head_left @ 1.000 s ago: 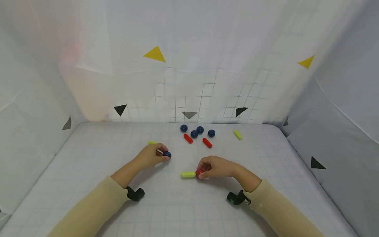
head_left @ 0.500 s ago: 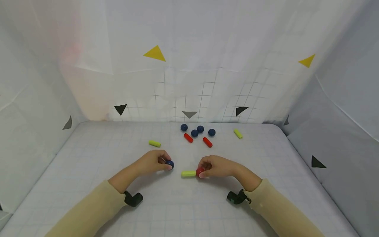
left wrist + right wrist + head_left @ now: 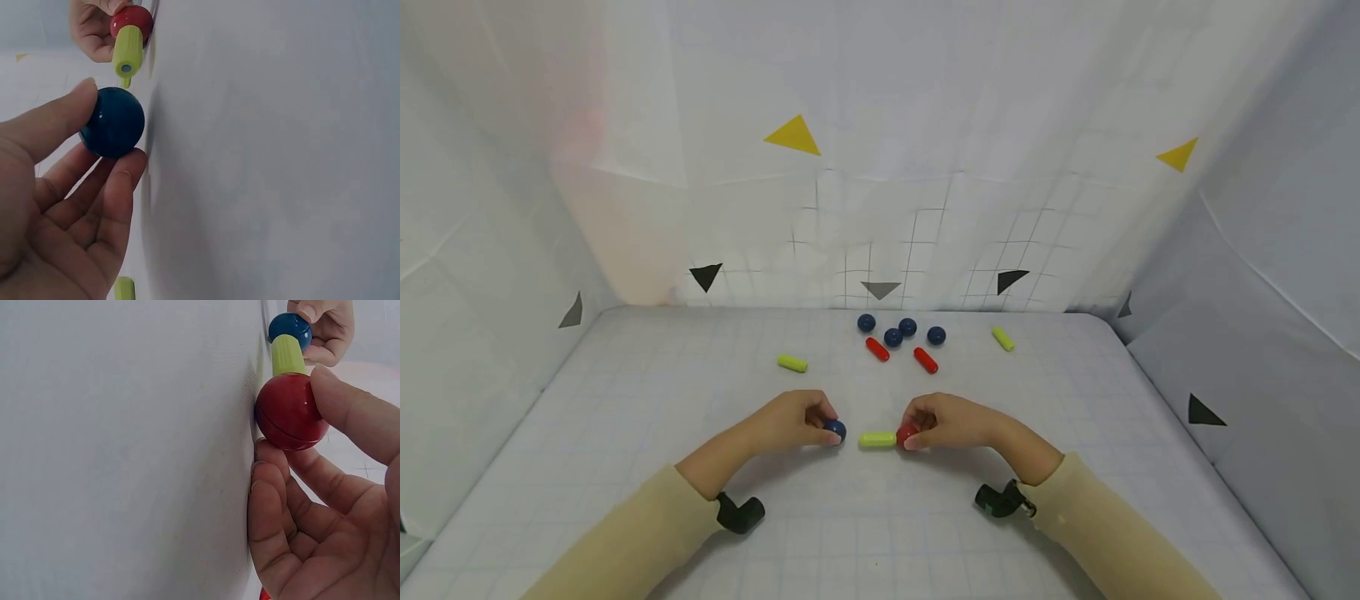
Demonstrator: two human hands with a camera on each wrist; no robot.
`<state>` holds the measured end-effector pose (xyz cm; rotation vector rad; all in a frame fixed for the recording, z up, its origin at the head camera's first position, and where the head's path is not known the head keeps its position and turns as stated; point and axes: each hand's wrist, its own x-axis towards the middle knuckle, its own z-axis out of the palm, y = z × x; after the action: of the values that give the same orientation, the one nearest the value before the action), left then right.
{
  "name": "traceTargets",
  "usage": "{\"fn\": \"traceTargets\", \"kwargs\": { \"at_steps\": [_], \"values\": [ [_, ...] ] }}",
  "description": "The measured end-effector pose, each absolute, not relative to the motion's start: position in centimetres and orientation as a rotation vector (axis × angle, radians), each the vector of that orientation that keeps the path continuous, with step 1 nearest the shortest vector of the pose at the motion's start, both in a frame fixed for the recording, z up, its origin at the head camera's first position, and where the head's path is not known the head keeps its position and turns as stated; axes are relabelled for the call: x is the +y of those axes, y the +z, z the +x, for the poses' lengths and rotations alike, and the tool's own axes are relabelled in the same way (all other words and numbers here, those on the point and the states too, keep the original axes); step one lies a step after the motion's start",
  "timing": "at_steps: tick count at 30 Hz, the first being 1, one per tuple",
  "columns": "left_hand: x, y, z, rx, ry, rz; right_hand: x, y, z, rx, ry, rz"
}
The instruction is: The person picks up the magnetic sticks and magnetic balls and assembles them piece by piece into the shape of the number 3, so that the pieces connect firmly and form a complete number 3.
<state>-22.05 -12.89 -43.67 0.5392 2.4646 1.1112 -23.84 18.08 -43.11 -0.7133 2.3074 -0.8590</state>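
My left hand [image 3: 790,421] pinches a blue ball [image 3: 112,123] between thumb and fingertips, just above the table. Facing it, my right hand [image 3: 953,421] pinches a red ball [image 3: 291,412] by its sides. A yellow-green rod [image 3: 877,439] sticks out from the red ball toward the left hand, touching the ball. In the left wrist view the rod's free end shows a small grey round spot at its centre. A narrow gap parts the blue ball from that end in the head view.
Several blue balls [image 3: 892,337] lie at the back middle of the white table [image 3: 625,400]. Two red rods [image 3: 926,360] rest just in front of them. One loose yellow-green rod [image 3: 792,363] lies to the left, another [image 3: 1003,338] to the right. White sheets wall in the back and sides.
The left hand has come nearer and slightly right with the blue ball, closing on the rod's free end and uncovering the left yellow-green rod. The right hand has stayed in place.
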Motion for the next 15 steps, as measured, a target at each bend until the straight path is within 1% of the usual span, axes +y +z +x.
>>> {"fn": "traceTargets", "kwargs": {
  "at_steps": [15],
  "values": [
    [-12.03,-44.22,-21.82,2.45,1.106,0.58,18.17,-43.36,-24.0,2.32,-0.848,-0.706]
  ]
}}
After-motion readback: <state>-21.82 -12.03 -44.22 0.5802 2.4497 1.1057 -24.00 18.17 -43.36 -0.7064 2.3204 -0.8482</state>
